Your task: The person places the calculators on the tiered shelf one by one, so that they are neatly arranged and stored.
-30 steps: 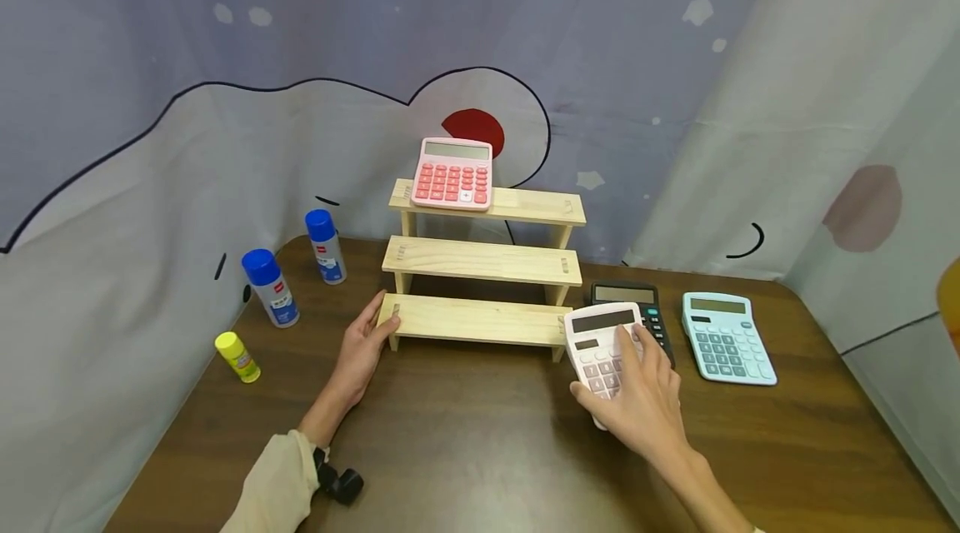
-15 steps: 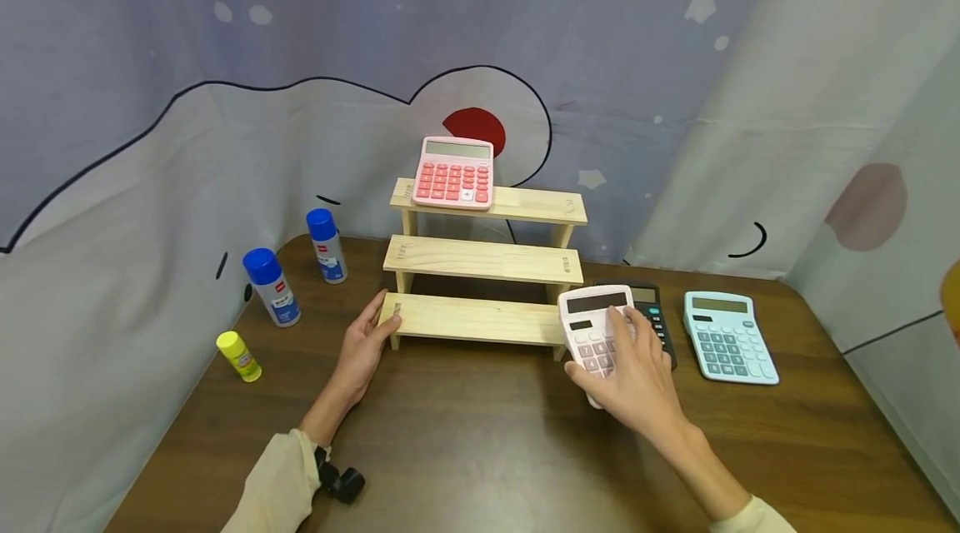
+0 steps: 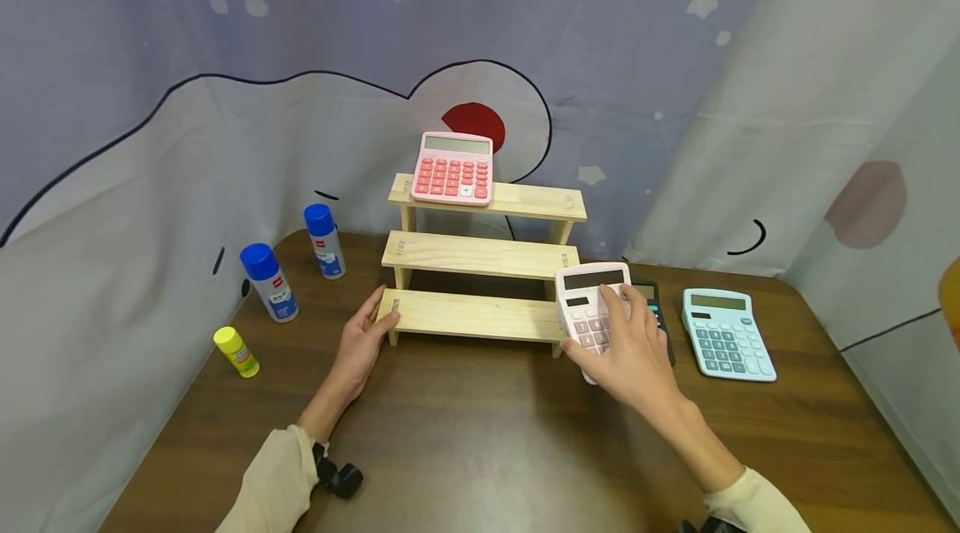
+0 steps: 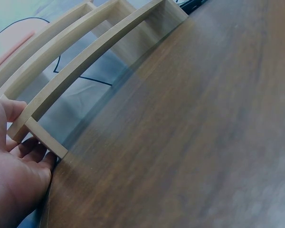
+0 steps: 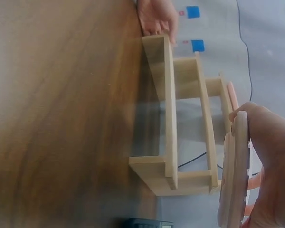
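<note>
A three-tier wooden stand (image 3: 480, 313) rises at the back middle of the table. My left hand (image 3: 357, 352) grips the left end of its lowest shelf, thumb on top; the left wrist view shows the fingers (image 4: 35, 151) by the leg. My right hand (image 3: 637, 354) holds a pale pink calculator (image 3: 583, 312) in the air, in front of the stand's right end. In the right wrist view that calculator (image 5: 233, 171) appears edge-on, apart from the shelves. A pink calculator (image 3: 452, 171) leans back on the top shelf, toward the left.
A black calculator (image 3: 647, 291) lies partly hidden behind my right hand. To its right is a light blue calculator (image 3: 729, 335). Two blue-capped bottles (image 3: 274, 287) and a yellow glue stick (image 3: 237, 352) stand at the table's left edge. A patterned curtain (image 3: 300, 17) hangs behind.
My right hand has moved the pale pink calculator up and slightly left, closer to the stand. My left hand keeps its place on the lowest shelf.
</note>
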Demonstrator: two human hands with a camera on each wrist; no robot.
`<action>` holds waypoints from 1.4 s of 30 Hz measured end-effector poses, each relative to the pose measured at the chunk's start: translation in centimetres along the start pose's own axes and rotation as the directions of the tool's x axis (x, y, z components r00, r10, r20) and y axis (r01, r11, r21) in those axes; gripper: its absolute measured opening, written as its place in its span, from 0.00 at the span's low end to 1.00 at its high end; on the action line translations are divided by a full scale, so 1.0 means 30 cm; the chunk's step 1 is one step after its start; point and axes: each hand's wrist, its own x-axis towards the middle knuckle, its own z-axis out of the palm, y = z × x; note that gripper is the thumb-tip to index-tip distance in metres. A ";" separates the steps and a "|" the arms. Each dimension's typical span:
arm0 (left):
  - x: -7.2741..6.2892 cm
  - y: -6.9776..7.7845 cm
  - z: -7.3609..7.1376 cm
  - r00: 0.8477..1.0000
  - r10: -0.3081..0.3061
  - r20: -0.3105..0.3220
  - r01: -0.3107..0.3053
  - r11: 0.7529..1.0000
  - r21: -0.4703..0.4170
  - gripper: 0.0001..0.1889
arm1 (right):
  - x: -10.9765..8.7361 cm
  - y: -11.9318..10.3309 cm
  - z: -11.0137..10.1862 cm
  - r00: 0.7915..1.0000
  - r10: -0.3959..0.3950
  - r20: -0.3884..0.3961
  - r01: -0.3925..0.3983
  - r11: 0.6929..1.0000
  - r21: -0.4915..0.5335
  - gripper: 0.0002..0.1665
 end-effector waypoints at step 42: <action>0.000 0.000 0.004 1.000 -0.001 0.011 0.002 1.000 -0.016 0.36 | 0.341 -0.200 -0.107 0.997 -0.082 0.005 0.082 0.991 -0.107 0.54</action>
